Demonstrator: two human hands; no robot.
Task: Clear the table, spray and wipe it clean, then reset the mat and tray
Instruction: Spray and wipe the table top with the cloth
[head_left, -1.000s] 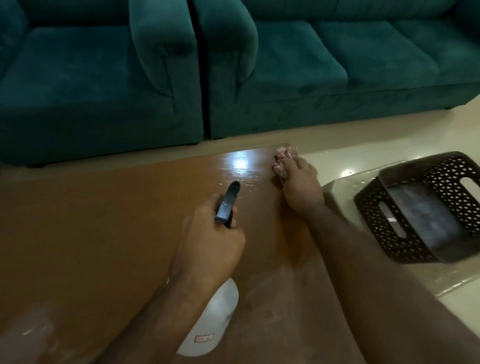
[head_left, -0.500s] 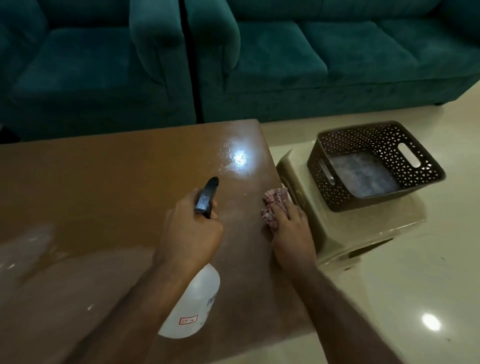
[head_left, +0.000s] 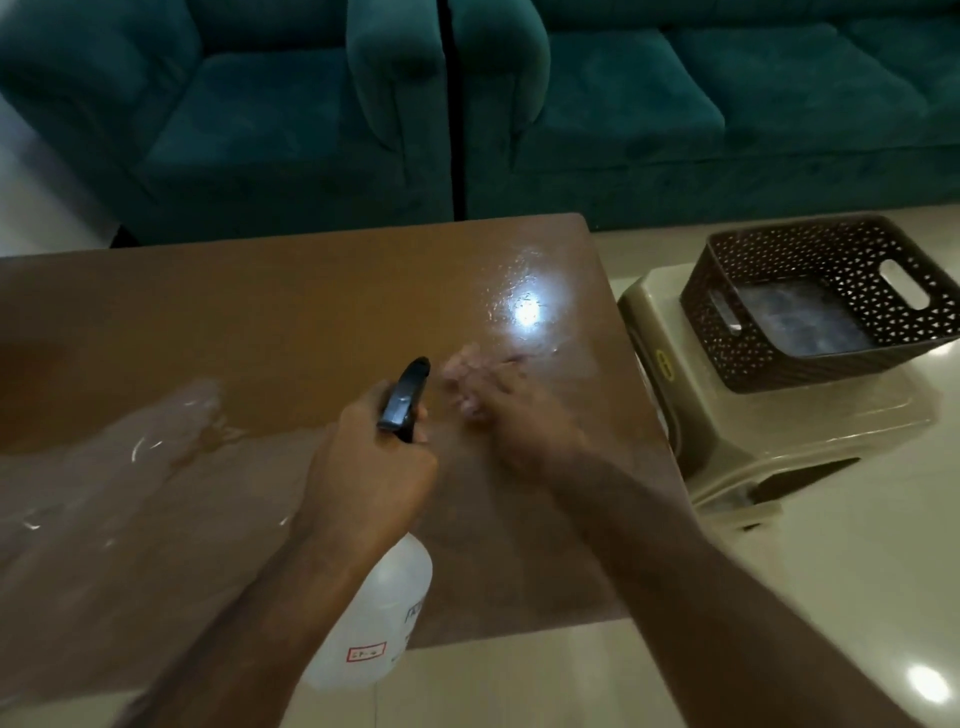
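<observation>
My left hand (head_left: 363, 467) grips a white spray bottle (head_left: 379, 613) with a black trigger head, held above the near part of the brown table (head_left: 234, 322). Just right of it, my right hand (head_left: 524, 421) presses a pinkish checked cloth (head_left: 462, 379) flat on the tabletop; hand and cloth are motion-blurred. The table's right part shines wet under a light's reflection. A dark brown perforated tray (head_left: 821, 301) sits on a beige plastic stool (head_left: 779, 431) to the right of the table.
Two teal sofas (head_left: 675, 104) stand close behind the table's far edge. A streaky film or clear sheet (head_left: 130, 467) covers the table's left near part. Glossy cream floor (head_left: 857, 597) lies to the right and near side.
My right hand has slid the cloth leftward from the table's right edge toward the middle. The bottle stays in my left hand. The view has shifted.
</observation>
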